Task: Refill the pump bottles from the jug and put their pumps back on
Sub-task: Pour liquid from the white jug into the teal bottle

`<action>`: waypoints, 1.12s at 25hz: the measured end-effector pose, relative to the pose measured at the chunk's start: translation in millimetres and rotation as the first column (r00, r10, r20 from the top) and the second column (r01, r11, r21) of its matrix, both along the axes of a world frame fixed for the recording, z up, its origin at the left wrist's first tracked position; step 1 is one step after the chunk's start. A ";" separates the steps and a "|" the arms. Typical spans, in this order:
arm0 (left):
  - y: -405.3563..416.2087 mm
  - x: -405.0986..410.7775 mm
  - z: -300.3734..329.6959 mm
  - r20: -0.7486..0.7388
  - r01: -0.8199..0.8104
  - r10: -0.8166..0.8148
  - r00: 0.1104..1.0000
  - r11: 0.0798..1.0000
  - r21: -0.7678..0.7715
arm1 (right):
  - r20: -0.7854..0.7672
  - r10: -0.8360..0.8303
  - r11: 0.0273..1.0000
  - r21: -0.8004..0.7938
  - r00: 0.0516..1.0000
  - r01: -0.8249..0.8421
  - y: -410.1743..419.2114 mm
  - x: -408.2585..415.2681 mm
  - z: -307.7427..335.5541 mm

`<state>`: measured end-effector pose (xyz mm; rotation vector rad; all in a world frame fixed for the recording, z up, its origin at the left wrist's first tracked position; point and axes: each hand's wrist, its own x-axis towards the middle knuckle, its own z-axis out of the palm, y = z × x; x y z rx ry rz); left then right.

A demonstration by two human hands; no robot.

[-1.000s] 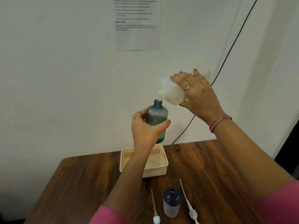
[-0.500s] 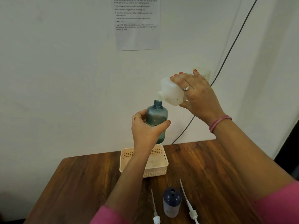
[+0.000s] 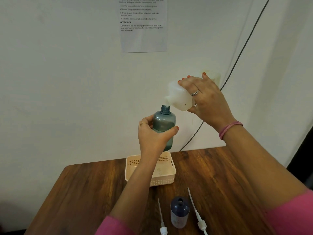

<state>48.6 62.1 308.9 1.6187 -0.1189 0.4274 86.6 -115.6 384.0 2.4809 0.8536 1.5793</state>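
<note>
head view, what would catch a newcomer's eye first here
Most striking is the white jug, tipped spout-down in the right hand above the open neck of a teal bottle, which the left hand grips in mid-air over the table. Below sits a cream basket near the table's back edge. Nearer the person, a dark blue bottle stands between two loose white pumps.

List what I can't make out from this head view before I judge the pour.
- Fill level in the teal bottle: left hand covers its lower body.
- Jug contents: opaque wall, right hand covers the rear.
- Both pumps' heads: cut off by bottom edge.
- Wall sheet text: too small.
</note>
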 end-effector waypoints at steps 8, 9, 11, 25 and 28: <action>-1.2 1.2 -1.5 0.004 -0.002 0.002 1.000 1.000 0.007 | -0.009 -0.002 1.000 -0.004 1.000 0.002 -0.2 -1.4 -0.1; -1.5 1.3 -1.7 0.005 -0.004 0.004 1.000 1.000 0.007 | -0.010 -0.001 1.000 -0.005 1.000 0.001 -0.5 -1.8 0.1; -2.2 1.3 -2.2 0.007 -0.006 0.006 1.000 1.000 0.008 | -0.015 -0.001 1.000 -0.005 1.000 0.001 -1.0 -2.0 0.4; -10.8 -0.8 -8.0 -0.022 -0.027 0.027 0.999 1.000 -0.004 | -0.095 0.004 0.995 0.104 0.995 0.006 -6.4 -5.5 -14.9; -13.3 -2.2 -8.9 -0.017 -0.032 0.032 0.999 0.999 -0.016 | -0.153 0.008 0.983 0.184 0.988 0.021 -4.7 -9.8 -20.4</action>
